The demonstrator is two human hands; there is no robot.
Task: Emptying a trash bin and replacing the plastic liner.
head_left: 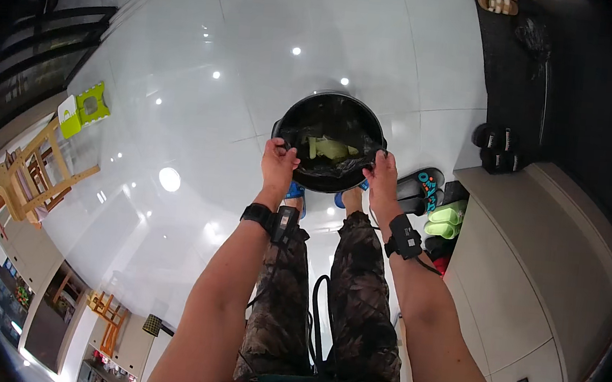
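Gripping opposite rims of the round black plastic bin (335, 106), the left hand (278, 165) and right hand (383, 176) clench its black liner edge, steadying it on the glossy white tiled floor (204, 109) before the person's feet.

One head-worn fisheye camera looks straight down over the wearer's own arms and legs.

The single view comes from head height, facing the glossy white floor (206, 88), with both forearms entering from the lower edge and reaching forward to a black bin (333, 113) close below. The left hand (278, 161) and right hand (383, 174) sit near the middle of the frame. Straight lines bow toward the dark round rim, where a wooden chair (34, 174) at left and a grey cabinet (532, 269) at right curve away. No second view overlaps it.
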